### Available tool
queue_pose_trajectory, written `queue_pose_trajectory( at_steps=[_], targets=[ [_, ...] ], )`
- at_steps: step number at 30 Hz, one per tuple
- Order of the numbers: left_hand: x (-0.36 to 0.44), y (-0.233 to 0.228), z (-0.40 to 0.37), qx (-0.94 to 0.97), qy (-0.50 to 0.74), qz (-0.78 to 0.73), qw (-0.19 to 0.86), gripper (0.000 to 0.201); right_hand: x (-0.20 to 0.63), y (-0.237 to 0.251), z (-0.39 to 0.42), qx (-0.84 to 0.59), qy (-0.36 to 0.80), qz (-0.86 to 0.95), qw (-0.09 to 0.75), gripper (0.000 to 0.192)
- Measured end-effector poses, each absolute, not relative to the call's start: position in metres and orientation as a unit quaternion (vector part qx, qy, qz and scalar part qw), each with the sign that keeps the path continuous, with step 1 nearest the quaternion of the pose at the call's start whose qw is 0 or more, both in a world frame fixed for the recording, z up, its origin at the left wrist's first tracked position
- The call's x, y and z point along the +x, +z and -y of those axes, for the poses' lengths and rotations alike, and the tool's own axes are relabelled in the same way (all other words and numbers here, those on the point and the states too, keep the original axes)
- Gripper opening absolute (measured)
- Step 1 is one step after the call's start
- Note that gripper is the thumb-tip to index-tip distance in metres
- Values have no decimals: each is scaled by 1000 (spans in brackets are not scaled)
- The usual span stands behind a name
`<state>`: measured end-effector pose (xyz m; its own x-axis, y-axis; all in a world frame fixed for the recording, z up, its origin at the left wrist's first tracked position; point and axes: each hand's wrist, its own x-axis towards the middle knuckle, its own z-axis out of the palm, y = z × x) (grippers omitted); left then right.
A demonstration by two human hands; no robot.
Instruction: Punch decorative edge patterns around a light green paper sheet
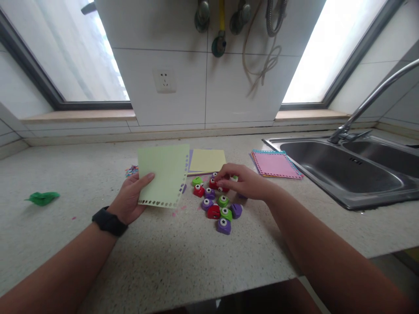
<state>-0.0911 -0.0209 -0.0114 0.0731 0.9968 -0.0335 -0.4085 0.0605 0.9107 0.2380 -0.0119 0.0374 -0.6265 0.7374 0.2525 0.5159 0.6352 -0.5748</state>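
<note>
Green sheet (162, 174) in left hand (129, 200); right hand (244, 181) on punches (218, 203).

Pale green card (163, 174) w/ punched edge, tilted up; small coloured punches (220, 205) clustered beside.

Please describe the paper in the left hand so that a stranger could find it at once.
On the speckled counter left of the sink, the left hand holds up a pale green sheet. Unlike the flat sheets, its edges carry small punched shapes.

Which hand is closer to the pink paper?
Right. The right hand lies just left of the pink paper; the left hand holds green paper much farther left.
</note>
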Motion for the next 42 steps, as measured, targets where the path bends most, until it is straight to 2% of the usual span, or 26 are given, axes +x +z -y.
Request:
queue_pose_trajectory(
  at_steps=[2,5,10,17,26,30,36,39,42],
  targets=[
    [-90,-11,21,390,564,-388,616,39,223,31,11,-364,145,879,271,20],
    [-88,-10,23,400,553,-403,610,37,202,20,9,-346,53,912,213,33],
    [-88,-10,24,406,537,-411,615,37,192,13,3,-336,46,931,136,55],
    [-86,-8,25,397,530,-428,615,33,203,25,3,-360,27,926,109,27],
    [-87,-11,24,408,519,-427,618,35,214,31,2,-369,18,927,67,34],
    [-88,-14,24,417,506,-408,635,40,215,37,5,-390,56,909,137,26],
    [-85,-14,28,442,479,-389,651,48,231,37,9,-418,220,802,366,30],
    [-83,-14,30,456,473,-396,641,47,235,31,7,-375,336,713,488,39],
    [-81,-13,32,473,472,-411,620,45,234,29,5,-359,401,654,531,41]
  ],
)
